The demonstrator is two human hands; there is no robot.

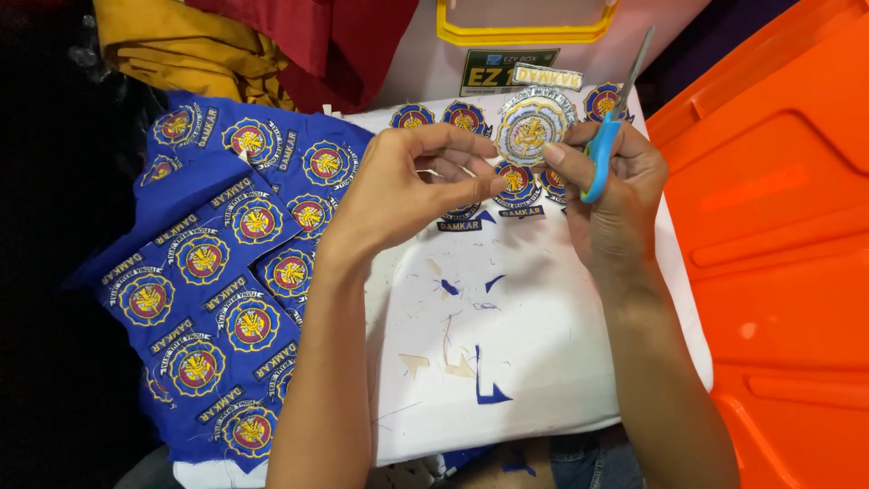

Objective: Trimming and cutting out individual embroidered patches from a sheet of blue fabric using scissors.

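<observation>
Nearest the camera, two bare forearms reach over a white box lid [543,362] littered with blue and cream fabric snippets. The right hand [620,195] grips blue-handled scissors [608,136], blades pointing up, and also pinches a round embroidered patch [532,127] seen from its pale back. The left hand [407,186] curls half-closed just beside the patch, fingertips pinched together, beside a blue cloth sheet of uncut badges [217,281].

Uncut patch cloth [226,281] lies left of the board [543,362]; bin [778,254] right.
</observation>
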